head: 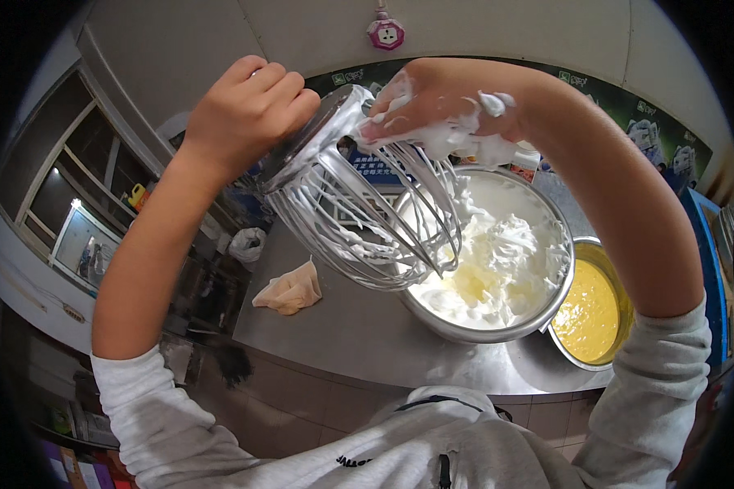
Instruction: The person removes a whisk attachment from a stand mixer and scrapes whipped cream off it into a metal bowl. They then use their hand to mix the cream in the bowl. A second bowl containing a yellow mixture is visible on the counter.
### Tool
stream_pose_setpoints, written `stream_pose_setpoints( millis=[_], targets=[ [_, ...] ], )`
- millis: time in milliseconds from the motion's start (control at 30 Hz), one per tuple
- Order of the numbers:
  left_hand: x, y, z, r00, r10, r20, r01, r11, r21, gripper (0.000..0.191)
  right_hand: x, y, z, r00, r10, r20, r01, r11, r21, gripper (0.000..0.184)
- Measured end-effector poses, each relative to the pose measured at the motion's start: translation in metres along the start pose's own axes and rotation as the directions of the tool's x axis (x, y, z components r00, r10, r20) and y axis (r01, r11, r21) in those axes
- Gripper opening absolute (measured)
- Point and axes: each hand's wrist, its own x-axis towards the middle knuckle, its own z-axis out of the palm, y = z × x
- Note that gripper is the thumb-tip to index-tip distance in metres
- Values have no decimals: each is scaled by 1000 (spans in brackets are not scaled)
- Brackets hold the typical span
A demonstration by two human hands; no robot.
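A large wire balloon whisk (367,214) from a mixer is held tilted over a steel bowl (566,284), its wires coated with white foam. My left hand (254,110) is closed at the whisk's hub end. Against the hub and the upper wires rests my right hand (446,113), smeared with foam over its fingers and wrist. Its fingertips are partly hidden, so their grip cannot be made out. Stiff white whipped foam (507,250) fills much of the bowl, with a pale yellowish patch near its middle.
A second metal bowl (587,360) with yellow batter (587,312) stands right of the foam bowl, on the steel table (355,330). A crumpled beige cloth-like piece (290,290) lies at left. A pink power socket (386,33) hangs on the wall; a blue-edged rack (706,275) stands at right.
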Motion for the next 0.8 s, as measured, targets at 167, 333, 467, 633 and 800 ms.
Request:
stream_pose_setpoints(
  millis=[167,333,467,633,800],
  targets=[
    [18,1,0,999,23,-24,-23,999,-23,10,-18,21,0,999,30,-15,-30,999,-11,45],
    [29,-11,-9,999,4,-47,-6,1000,-28,8,-58,65,30,986,35,-162,-23,997,77,36],
    [37,-14,-16,999,42,-18,-41,999,32,9,-88,100,75,951,-69,-300,119,981,151,27],
    [40,-20,-18,999,48,13,-48,999,1,9,-98,138,121,957,112,-269,-103,994,48,27],
    [29,-28,-20,994,-29,102,30,999,-10,9,-115,146,101,931,133,-340,-123,991,50,28]
  ],
)
